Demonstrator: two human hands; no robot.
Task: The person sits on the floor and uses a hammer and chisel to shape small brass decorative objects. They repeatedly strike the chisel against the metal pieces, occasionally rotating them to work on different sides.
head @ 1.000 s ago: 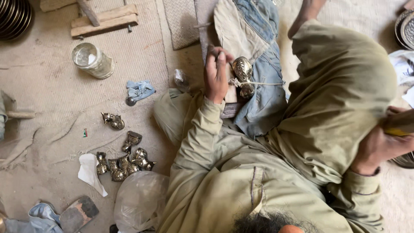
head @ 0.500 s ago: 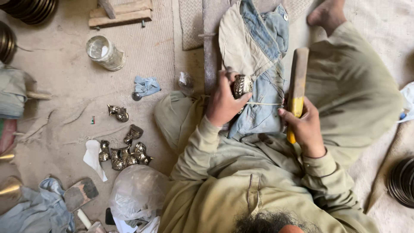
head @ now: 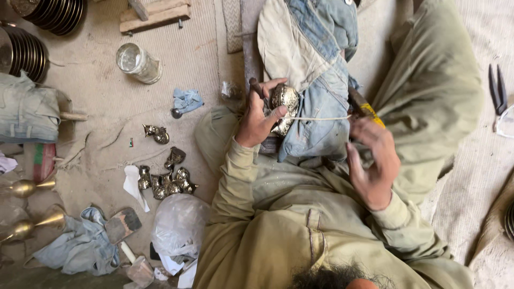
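Note:
My left hand [head: 257, 120] grips a small shiny brass piece [head: 284, 101], pressing it against a worn denim cloth [head: 316, 64] draped over my knee. A thin dark stick [head: 256, 87] pokes out above its fingers. A pale string [head: 321, 118] runs from the brass piece toward my right hand [head: 372, 160], which holds a dark tool with a yellow band [head: 367, 109], its tip pointing at the brass piece. I sit on the floor in olive-green clothing.
A cluster of small brass pieces [head: 166, 182] and a single one [head: 156, 134] lie on the floor at left. Nearby are a glass jar [head: 138, 62], stacked metal plates [head: 32, 32], a wooden block [head: 155, 13], a plastic bag [head: 179, 225] and brass cones [head: 27, 187]. Pliers [head: 498, 91] lie far right.
My right hand came in from the far right with the tool and now holds it low beside the brass piece. My left hand kept its grip on the brass piece.

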